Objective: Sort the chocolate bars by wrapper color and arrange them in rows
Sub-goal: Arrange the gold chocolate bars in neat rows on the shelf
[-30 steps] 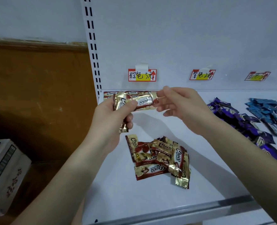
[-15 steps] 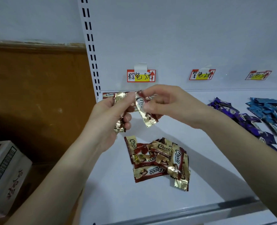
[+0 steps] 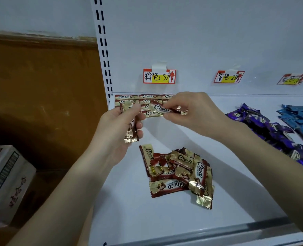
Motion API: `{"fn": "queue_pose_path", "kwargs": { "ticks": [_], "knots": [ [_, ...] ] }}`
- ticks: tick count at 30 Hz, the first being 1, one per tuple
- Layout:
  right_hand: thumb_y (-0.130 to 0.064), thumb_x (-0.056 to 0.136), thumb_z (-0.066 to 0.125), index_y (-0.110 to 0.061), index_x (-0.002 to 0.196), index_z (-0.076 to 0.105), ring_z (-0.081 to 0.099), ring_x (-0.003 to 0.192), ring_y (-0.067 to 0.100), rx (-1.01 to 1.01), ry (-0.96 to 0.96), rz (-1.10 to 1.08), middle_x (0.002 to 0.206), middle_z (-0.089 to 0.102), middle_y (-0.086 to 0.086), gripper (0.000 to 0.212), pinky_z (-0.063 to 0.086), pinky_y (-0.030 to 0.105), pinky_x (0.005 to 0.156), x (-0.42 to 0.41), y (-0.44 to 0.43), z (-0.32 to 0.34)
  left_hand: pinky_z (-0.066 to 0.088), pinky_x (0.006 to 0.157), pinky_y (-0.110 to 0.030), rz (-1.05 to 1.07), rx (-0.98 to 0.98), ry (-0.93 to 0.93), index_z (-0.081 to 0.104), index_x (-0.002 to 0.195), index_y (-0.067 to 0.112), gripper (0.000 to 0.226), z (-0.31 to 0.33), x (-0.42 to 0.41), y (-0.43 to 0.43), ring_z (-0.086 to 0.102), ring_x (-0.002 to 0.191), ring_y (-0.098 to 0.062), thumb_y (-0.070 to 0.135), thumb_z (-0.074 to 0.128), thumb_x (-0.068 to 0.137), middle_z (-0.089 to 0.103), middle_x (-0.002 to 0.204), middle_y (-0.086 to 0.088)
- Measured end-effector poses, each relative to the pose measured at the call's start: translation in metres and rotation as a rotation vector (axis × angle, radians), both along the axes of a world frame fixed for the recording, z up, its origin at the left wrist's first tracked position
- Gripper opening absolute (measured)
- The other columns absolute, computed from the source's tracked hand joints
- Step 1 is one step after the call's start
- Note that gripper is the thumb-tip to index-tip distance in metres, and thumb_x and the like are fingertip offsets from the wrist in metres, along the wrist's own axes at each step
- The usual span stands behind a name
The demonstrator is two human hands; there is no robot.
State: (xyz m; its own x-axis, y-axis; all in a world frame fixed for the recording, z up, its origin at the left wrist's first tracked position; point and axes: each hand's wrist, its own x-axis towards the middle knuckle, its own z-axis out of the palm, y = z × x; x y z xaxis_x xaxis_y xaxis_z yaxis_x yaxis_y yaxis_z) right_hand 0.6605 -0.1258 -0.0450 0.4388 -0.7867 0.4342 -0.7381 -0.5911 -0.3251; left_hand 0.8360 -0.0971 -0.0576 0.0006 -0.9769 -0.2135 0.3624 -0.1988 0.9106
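Observation:
My right hand (image 3: 191, 110) pinches one brown-and-gold Choco bar (image 3: 162, 109) by its right end, holding it level just above the shelf's back left. My left hand (image 3: 118, 125) grips a small bunch of brown bars (image 3: 131, 128) that hang down from its fingers. Behind both hands, brown bars lie in neat rows (image 3: 147, 99) against the back wall. A loose pile of brown bars (image 3: 179, 173) lies on the white shelf (image 3: 129, 210) nearer the front. Purple bars (image 3: 271, 128) lie in a strip to the right, with blue bars (image 3: 300, 119) beyond them.
Three price tags hang on the back wall: one (image 3: 159, 76) above the brown rows, one (image 3: 229, 77) above the purple bars, one (image 3: 292, 79) above the blue. A slotted shelf upright (image 3: 103, 50) stands at the left. A cardboard box (image 3: 5, 181) sits lower left, beside a brown panel.
My right hand has pulled one brown bar away from the bunch in my left hand, turned it level and moved it back toward the rows. The left hand stayed about where it was.

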Motion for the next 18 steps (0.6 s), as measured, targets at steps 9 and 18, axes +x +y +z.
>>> {"fn": "queue_pose_path", "kwargs": {
  "ticks": [9,18],
  "knots": [
    [-0.007,0.083,0.061,0.000,0.086,0.071,0.063,0.084,0.031,0.035,0.245,0.145,0.087,0.070,0.013,0.012,0.049,0.045,0.076,-0.003,-0.037,-0.020,0.053,0.055,-0.024,0.050,0.044,0.169,0.058,0.099,0.006,0.021,-0.016,0.020,0.006,0.057,0.064,-0.013,0.000,0.039,0.095,0.060,0.079,-0.007],
    [-0.010,0.087,0.058,0.002,0.086,0.068,0.059,0.090,0.033,0.061,0.265,0.126,0.091,0.068,0.015,0.016,0.047,0.049,0.078,-0.002,-0.044,-0.037,0.053,0.052,-0.024,0.079,0.054,0.171,0.058,0.100,0.006,0.021,-0.019,0.017,0.002,0.060,0.061,-0.013,-0.001,0.040,0.095,0.061,0.077,-0.009]
  ]
}}
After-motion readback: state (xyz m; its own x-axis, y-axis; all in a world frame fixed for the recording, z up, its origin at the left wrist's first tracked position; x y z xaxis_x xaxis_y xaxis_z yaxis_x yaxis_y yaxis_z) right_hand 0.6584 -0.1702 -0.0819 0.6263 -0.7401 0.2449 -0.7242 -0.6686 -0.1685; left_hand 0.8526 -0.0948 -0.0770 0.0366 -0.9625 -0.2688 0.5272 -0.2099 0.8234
